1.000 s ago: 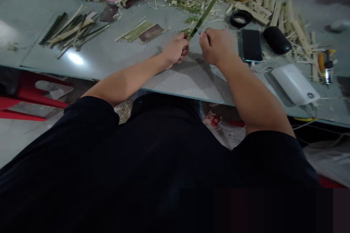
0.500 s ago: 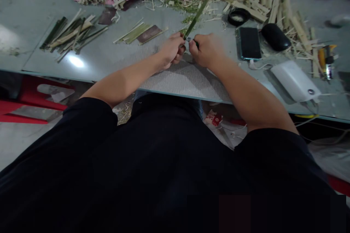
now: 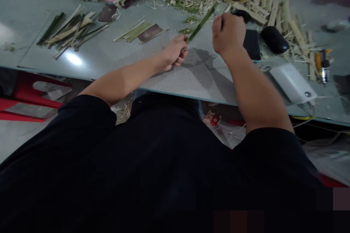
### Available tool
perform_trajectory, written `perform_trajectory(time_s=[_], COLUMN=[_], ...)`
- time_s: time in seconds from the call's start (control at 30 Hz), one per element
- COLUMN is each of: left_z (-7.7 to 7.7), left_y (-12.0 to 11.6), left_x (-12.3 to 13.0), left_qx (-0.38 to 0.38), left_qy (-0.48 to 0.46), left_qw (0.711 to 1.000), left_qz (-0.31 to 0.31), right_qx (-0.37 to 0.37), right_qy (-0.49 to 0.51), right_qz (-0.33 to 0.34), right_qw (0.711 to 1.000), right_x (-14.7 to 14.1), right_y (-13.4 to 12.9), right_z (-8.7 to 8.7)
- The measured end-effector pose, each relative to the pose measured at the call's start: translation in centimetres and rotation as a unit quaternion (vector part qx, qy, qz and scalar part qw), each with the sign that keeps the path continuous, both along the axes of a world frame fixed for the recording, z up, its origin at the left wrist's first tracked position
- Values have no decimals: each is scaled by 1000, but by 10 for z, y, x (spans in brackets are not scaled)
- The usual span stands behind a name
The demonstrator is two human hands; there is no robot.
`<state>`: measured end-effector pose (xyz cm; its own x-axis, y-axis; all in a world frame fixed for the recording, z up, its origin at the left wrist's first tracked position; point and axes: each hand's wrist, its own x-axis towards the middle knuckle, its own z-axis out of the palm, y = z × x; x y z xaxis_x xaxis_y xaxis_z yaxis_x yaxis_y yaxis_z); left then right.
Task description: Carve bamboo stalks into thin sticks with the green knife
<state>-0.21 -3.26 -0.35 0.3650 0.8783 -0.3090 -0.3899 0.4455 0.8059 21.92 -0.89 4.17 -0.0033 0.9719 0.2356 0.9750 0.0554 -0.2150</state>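
Green strip [image 3: 202,23]: raised at a slant above the table [image 3: 131,50], near end inside the left hand [image 3: 175,52], far end sticking out free.
Long axis: runs from the left fingers away from the body and over to the right, toward the shavings [image 3: 188,2].
Left hand: closed, with fingers curled tightly round the near end; touching, so the nearer of the two.
Right hand: drawn into a fist [image 3: 229,32], thumb side toward the strip; cannot tell from this angle whether wrapped round anything.
Strip to right hand: apart, with a narrow gap between; lies to the left of the fist, far end slanting up close to the thumb side.
Strip to left hand: projects forward and rightward out of the grip, crossing in front of the space between both hands.
Left of the hands: flat pale strips [image 3: 138,31] just beyond the left forearm, then a loose bundle [image 3: 68,29] farther off.
Right of the hands: dark phone [image 3: 252,45], partly hidden behind the right wrist; next to it, a black rounded object [image 3: 275,40].
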Motion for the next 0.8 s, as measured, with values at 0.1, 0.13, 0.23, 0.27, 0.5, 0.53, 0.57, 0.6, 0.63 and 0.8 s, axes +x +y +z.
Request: perform_trajectory(time_s=[0.1,0.13,0.23,0.27,0.5,0.53,0.57,0.6,0.63,0.8], left_z=[2,4,12,14,14,14,15,17,19,20], left_y=[-3,-3,-4,-4,-5,-5,-6,-7,-7,-7], left_x=[4,5,3,3,3,3,3,3,3,0], left_qx=[-28,-27,-12,-10,9,11,5,-9,-25,-44], left_qy=[-18,-18,-3,2,7,11,13,13,11,-15], left_qw=[999,999,999,999,999,999,999,999,999,998], left_qz=[3,7,32,40,34,33,35,38,41,35], right_qx=[-4,1,31,32,-73,-81,-83,-84,-85,-79], right_qy=[5,-6,-42,-47,-44,-37,-29,-22,-18,-43], right_qz=[2,7,43,59,162,165,164,163,161,149], right_qw=[1000,1000,998,997,983,982,983,983,983,985], right_x=[20,23,16,11,-25,-26,-26,-26,-25,-23], right_y=[11,11,1,-5,-36,-36,-35,-34,-33,-33], right_z=[-5,-7,-9,-9,0,-1,-2,-4,-5,-4])
